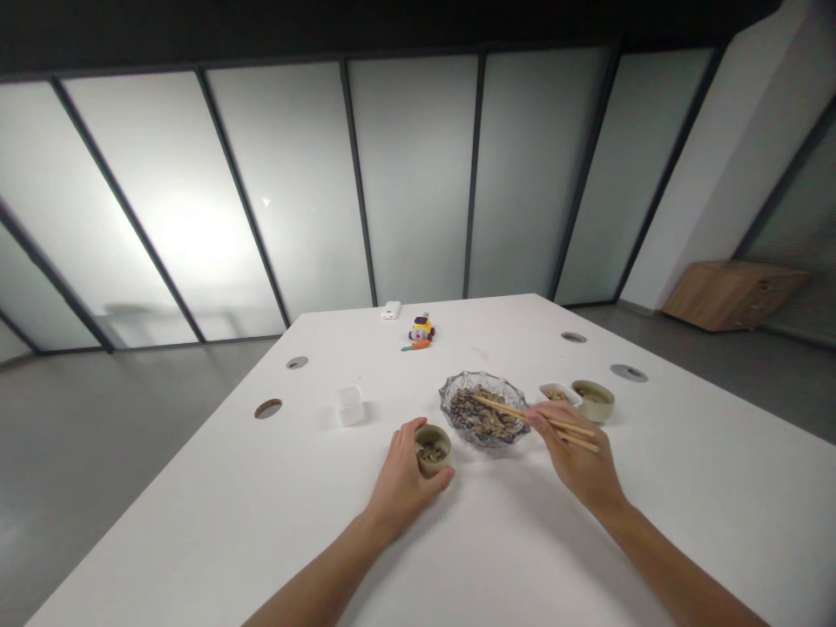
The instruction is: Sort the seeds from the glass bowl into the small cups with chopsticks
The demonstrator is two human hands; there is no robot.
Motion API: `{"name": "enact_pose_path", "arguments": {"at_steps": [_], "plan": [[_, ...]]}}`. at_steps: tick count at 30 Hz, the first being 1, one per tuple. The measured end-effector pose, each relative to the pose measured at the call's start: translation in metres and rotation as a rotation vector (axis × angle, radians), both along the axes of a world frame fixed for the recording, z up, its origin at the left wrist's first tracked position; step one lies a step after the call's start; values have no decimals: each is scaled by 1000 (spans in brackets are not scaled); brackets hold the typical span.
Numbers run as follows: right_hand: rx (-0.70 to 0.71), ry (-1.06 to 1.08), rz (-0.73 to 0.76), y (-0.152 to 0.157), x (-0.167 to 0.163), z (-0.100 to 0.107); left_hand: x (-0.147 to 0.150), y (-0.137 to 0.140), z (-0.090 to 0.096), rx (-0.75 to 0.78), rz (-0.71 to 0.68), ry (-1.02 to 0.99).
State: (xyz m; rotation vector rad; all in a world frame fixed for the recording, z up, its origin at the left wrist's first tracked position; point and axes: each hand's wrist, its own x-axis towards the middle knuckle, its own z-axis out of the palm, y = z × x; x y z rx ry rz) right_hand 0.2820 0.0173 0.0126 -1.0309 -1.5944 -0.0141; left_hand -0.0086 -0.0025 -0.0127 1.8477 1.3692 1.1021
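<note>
My left hand (406, 477) is wrapped round a small greenish cup (434, 468), which is tilted a little toward me and has some sunflower seeds (431, 452) in it. In my right hand (578, 457) is a pair of wooden chopsticks (522, 413). Their tips reach down among the striped seeds in a clear glass bowl (461, 428) with a scalloped rim. Whether a seed is pinched between the tips is too small to tell. The glass bowl stands just beyond the cup, between my two hands.
Right of the glass bowl are a white dish (569, 394) with light-coloured bits and a second greenish cup (599, 409). A clear plastic box (350, 406) sits at the left. Farther back lie a toy car (421, 329), an orange carrot-shaped item (419, 346) and a white device (391, 310).
</note>
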Motion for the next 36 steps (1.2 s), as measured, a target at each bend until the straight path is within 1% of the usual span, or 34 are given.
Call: {"name": "enact_pose_path", "arguments": {"at_steps": [5,8,12,15,21,29,34,36], "plan": [[45,-4,-50,0,1,1,0,-1,1,0,0,2],[45,19,-41,0,-1,0,0,-1,0,8,1,-3],[-12,75,20,1,-4,-3,0,0,-1,9,1,-15],[-50,82,31,3,-5,-5,0,1,-2,13,-1,-18],[-89,88,14,6,-1,-9,0,1,-1,5,0,-16],[-173,176,-57,8,5,-5,0,0,0,10,-8,-13],[-197,265,-84,12,10,-8,-1,0,-1,3,4,-29],[-225,345,-55,13,9,-8,-1,0,-1,0,4,-25]]}}
